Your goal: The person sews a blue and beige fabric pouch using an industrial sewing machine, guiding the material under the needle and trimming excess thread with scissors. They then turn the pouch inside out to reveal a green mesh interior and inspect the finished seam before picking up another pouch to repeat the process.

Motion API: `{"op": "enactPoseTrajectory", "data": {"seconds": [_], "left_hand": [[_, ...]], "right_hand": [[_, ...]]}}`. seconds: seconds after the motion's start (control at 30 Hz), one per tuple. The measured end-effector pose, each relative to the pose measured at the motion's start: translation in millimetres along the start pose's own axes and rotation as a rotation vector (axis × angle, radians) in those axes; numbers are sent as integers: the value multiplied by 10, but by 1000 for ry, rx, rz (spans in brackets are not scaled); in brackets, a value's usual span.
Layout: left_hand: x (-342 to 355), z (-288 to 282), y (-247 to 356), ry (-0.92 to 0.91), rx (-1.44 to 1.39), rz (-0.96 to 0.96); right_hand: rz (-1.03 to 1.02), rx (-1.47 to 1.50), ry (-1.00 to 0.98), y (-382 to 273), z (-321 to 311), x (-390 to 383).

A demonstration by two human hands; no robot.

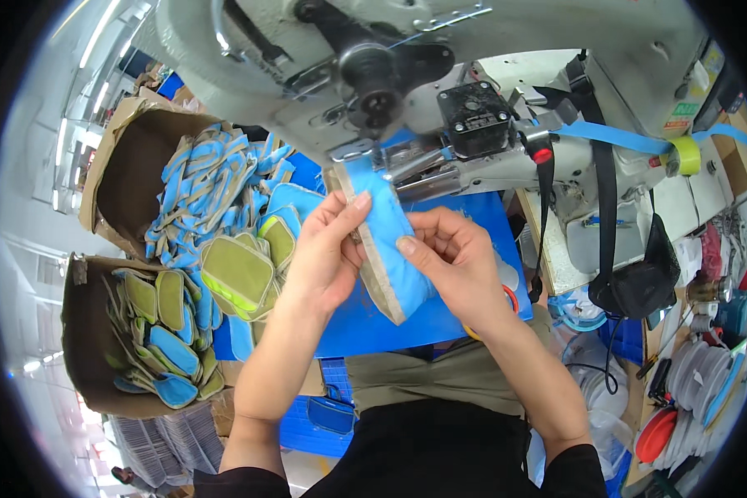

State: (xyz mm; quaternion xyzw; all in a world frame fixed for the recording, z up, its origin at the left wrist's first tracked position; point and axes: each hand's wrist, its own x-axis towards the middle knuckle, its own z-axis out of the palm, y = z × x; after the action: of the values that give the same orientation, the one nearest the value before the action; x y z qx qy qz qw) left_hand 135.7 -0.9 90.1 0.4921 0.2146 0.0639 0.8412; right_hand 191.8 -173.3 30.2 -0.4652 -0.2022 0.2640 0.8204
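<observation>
A blue fabric piece (388, 242) with a grey-beige border is stretched between my hands, its top end lying at the needle area of the industrial sewing machine (340, 75). My left hand (328, 249) pinches the left border, thumb on top and fingers partly hidden under the cloth. On the right edge, my right hand (450, 257) grips the same piece between thumb and curled fingers. Beneath it spreads the blue worktable (349, 328). Left of my left hand lies a stack of olive and blue padded pieces (239, 276).
At left stand a cardboard box (112, 178) by a heap of blue-and-grey strips (216, 187) and another box (87, 332) of olive and blue pads. Blue tape (610, 135) runs from a yellow-green roll (683, 156) to the machine. A black strap (603, 191) hangs at right.
</observation>
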Motion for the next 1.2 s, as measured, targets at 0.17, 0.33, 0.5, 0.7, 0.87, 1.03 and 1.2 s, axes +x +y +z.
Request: {"op": "enactPoseTrajectory", "data": {"seconds": [0.17,0.33,0.5,0.7,0.87,1.03,1.2], "left_hand": [[-268,78,-307,-44,133,107],[-451,185,-425,-51,145,68],[-531,133,-547,-23,196,58],[-541,118,-509,-33,307,103],[-494,53,-497,-47,430,94],[-333,106,-320,-23,268,145],[136,-42,20,-25,136,176]], "right_hand": [[-36,-53,-41,-89,-78,-53],[-108,25,108,-320,-292,-69],[-349,-63,279,-633,-505,166],[-290,-18,372,-510,-405,143],[-142,-129,196,-91,36,203],[-36,-62,112,-18,107,227],[33,179,122,106,178,214]]}}
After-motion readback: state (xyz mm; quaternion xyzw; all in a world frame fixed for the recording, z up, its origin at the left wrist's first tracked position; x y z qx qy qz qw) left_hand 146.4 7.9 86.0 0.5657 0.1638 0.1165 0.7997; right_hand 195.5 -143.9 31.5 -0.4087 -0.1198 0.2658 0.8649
